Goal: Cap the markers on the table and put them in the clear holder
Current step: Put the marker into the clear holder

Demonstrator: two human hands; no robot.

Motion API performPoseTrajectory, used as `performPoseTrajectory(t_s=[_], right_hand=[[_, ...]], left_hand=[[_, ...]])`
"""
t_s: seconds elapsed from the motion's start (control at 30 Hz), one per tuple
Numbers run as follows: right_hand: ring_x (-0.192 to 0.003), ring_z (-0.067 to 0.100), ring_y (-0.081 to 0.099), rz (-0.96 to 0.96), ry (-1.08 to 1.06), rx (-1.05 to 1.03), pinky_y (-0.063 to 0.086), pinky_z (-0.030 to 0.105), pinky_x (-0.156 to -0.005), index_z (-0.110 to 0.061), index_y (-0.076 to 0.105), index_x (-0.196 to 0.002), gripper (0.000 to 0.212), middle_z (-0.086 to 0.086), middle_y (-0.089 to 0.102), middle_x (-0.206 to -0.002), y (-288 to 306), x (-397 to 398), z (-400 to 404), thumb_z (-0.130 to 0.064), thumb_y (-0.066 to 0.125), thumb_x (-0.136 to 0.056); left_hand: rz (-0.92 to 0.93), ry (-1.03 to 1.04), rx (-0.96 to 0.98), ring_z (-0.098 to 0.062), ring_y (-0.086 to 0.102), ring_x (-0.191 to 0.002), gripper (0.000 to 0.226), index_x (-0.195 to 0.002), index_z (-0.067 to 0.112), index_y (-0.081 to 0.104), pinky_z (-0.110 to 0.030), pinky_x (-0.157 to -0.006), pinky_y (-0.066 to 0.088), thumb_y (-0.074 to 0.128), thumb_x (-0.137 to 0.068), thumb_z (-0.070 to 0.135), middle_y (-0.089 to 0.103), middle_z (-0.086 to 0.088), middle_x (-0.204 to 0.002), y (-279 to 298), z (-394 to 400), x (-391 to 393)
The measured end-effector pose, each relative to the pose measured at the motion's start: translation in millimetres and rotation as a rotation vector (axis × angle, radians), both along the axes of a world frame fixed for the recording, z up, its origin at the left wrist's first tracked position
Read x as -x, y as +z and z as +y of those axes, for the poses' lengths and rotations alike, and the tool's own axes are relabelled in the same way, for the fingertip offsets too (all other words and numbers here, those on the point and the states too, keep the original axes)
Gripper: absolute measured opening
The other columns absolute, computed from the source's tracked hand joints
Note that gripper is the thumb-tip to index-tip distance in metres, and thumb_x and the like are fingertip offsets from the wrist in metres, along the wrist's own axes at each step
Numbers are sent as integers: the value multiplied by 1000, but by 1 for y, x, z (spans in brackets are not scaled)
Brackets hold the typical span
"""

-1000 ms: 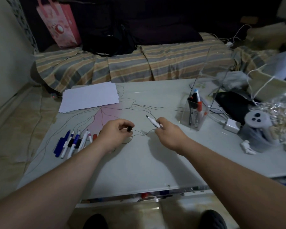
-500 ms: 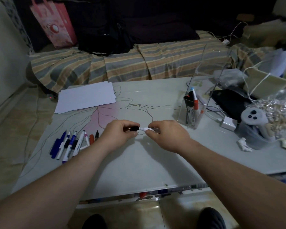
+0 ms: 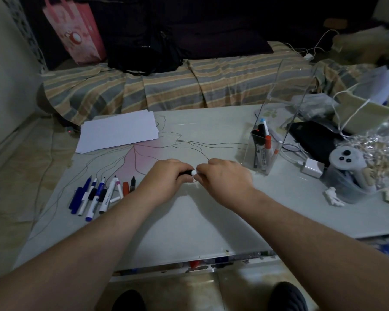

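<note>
At the middle of the worktop [image 3: 189,221], I have both hands together over one marker [image 3: 193,172]. The fingers [image 3: 184,176] of my left hand [image 3: 166,180] are curled around the black cap end, and those of my right hand [image 3: 225,178] are curled around the white barrel. Between the two hands I can see only a short piece of the marker, where black meets white; whether the cap is fully seated I cannot tell. Both hands are low, close above the worktop surface.

At about 9 o'clock from my hands, near the left edge of the worktop, the loose markers [image 3: 99,194] lie in a row side by side, with blue, black, pink and orange parts. Several of them show bare tips that point away from me.

At about 2 o'clock from my hands stands the clear holder [image 3: 276,122], upright on the worktop. Inside it I see a few markers [image 3: 264,142] that lean, with black, red and light blue caps.

At about 11 o'clock a stack of white paper [image 3: 119,131] lies flat near the far left corner. At 3 o'clock, past the holder, there is a white charger [image 3: 311,168], a white game controller [image 3: 348,160] that stands in a container, and a crinkled plastic bag [image 3: 382,149].

Beyond the worktop, at 12 o'clock, a striped cover lies on a bed [image 3: 189,86], with a black bag [image 3: 144,55] and a pink gift bag [image 3: 76,32] on it.
</note>
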State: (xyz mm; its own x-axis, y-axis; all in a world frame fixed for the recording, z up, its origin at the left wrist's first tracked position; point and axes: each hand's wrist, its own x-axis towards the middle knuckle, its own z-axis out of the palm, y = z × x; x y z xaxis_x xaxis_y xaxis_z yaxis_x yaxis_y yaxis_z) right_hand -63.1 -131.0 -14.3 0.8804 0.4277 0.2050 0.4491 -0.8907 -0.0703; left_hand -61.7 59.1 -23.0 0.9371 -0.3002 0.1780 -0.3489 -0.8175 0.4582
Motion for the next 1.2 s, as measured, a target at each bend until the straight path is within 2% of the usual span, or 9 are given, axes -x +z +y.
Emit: performPoseTrajectory(t_s=[0.23, 0.47, 0.57, 0.67, 0.77, 0.87, 1.0, 1.07, 1.2], right_hand=[[-90, 31, 66, -3, 8, -41, 35, 33, -62, -29, 63, -105, 35, -2, 61, -96, -3, 1, 3, -54, 39, -104], [-95, 27, 60, 165, 55, -88, 43, 37, -67, -31, 59, -103, 33, -5, 63, -95, -7, -7, -16, -58, 39, -103], [-105, 22, 47, 294, 55, -74, 40, 44, -79, -36, 59, -112, 25, -9, 65, -98, 5, -17, -31, -51, 41, -104], [-98, 23, 56, 348, 89, -211, 42, 39, -76, -26, 63, -98, 14, -4, 65, -92, 24, -24, -45, -37, 55, -102], [-84, 20, 60, 300, 47, -411, 47, 37, -74, -14, 66, -87, 18, 2, 62, -89, 44, -27, -58, -30, 66, -97], [-77, 14, 61, 105, -36, -570, 48, 36, -71, -18, 71, -94, 14, -1, 64, -84, 56, -33, -74, -31, 65, -97], [-79, 8, 66, -172, -209, -790, 54, 31, -70, -35, 42, -143, 50, -6, 67, -101, 70, -41, -108, -22, 62, -99], [-84, 13, 67, -278, -296, -769, 54, 34, -72, -39, 32, -144, 58, -5, 67, -107, 71, -47, -125, -18, 61, -99], [-85, 25, 67, -320, -341, -647, 56, 49, -74, -30, 42, -130, 41, 1, 68, -100, 49, -58, -148, -12, 60, -98]], left_hand=[[-87, 5, -46, -19, 62, -87, 14, -104, 21, 75, -29, -71, 40, 69, -93, 25, 71, 1, -90, 2, -4, 0], [-25, -6, -107, -20, 62, -92, 16, -103, 21, 74, -34, -79, 47, 64, -96, 31, 70, 2, -91, 2, -15, 6], [75, 148, 157, -10, 64, -86, 15, -98, 28, 78, -24, -74, 47, 70, -90, 37, 73, 12, -86, 4, -33, 10], [141, 273, 523, -6, 63, -71, 14, -93, 28, 78, -25, -68, 47, 73, -86, 40, 71, 15, -74, 8, -54, 5], [165, 280, 970, 4, 54, -56, 12, -99, 16, 78, -18, -63, 43, 71, -93, 25, 64, 17, -62, 26, -90, 1], [197, 186, 1162, 7, 58, -64, 26, -122, 17, 70, -12, -65, 48, 67, -96, 13, 66, 17, -75, 44, -122, -2], [237, 154, 1045, 2, 59, -73, 40, -132, 25, 66, -22, -78, 52, 69, -94, 14, 68, 11, -106, 37, -143, -7], [270, 135, 966, 5, 57, -67, 37, -127, 26, 69, -24, -77, 50, 70, -92, 16, 69, 16, -103, 28, -148, -4], [324, 117, 866, -5, 52, -60, 26, -114, 30, 74, -26, -66, 51, 72, -90, 20, 70, 14, -95, 14, -151, 3]])
